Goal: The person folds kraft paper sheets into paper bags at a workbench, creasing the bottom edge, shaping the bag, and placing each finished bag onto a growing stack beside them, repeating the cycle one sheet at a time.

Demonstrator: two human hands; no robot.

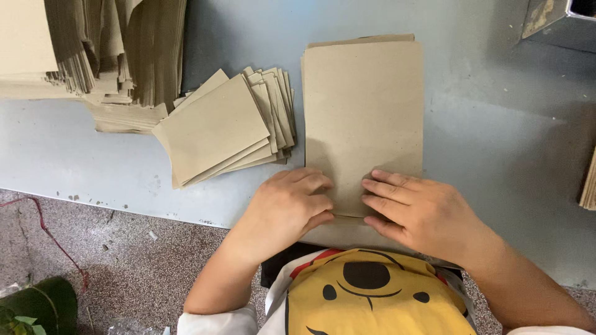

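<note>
A tall brown paper sheet (363,118) lies flat on the grey-blue table (490,136), on top of a thin stack of the same sheets. My left hand (288,208) and my right hand (416,208) press on its near end, fingertips facing each other across a fold line at the bottom edge. Neither hand grips anything; the fingers are curled and lie on the paper. To the left of the sheet sits a fanned pile of smaller folded brown pieces (226,127).
A large heap of brown paper stacks (93,56) fills the far left corner. More paper edges (588,186) show at the right rim. A metal box corner (559,22) stands at top right. Speckled floor and a green object (37,304) lie below the table's edge.
</note>
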